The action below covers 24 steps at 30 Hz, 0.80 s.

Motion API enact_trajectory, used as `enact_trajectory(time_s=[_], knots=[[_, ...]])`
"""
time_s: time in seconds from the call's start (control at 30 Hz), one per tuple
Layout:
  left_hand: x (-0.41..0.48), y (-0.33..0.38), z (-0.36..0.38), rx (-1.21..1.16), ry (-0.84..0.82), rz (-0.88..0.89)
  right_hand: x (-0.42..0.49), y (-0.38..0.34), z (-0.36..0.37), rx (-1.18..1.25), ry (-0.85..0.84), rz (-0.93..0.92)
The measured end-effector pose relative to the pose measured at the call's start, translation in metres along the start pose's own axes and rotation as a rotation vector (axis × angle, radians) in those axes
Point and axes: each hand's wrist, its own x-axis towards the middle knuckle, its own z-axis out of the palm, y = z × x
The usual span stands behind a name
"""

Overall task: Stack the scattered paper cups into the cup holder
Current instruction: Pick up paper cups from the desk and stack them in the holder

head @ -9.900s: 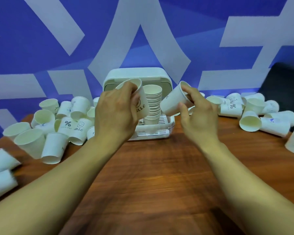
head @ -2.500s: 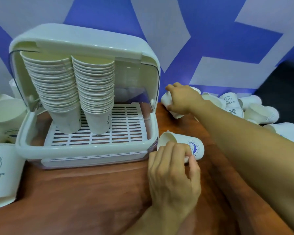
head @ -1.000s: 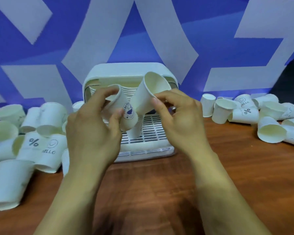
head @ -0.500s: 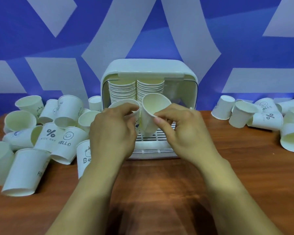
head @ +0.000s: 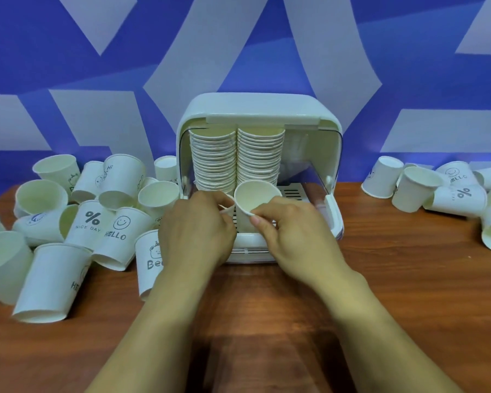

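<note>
Brown wood-grain bench lies nearest, with both forearms reaching over it. The left hand is curled round a paper cup, of which only a bit of rim shows past the fingers. The right hand pinches the near rim of a second cup, mouth up and tilted toward the camera. Both cups are at the open front of the white cup holder, over its slotted floor. Inside, two tall stacks of nested cups stand side by side at the left. Loose cups lie heaped left of the holder, and further cups lie to its right. A blue-and-white wall stands behind.
</note>
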Motion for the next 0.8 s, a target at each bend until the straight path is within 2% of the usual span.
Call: enact_trajectory(time_s=[0.13,0.43,0.8], knots=[[0.0023,-0.0054,0.0028,0.050,-0.093,-0.016,-0.0022,-0.0019,0.0111,-0.083,-0.094,0.009],[0.0036,-0.0075,0.0012,0.074,-0.109,0.002,-0.0035,-0.0067,0.0095,-0.186,-0.154,0.081],[0.0006,-0.0035,-0.0017,0.077,-0.090,0.014,-0.0049,-0.0060,0.0115,-0.258,-0.131,0.210]])
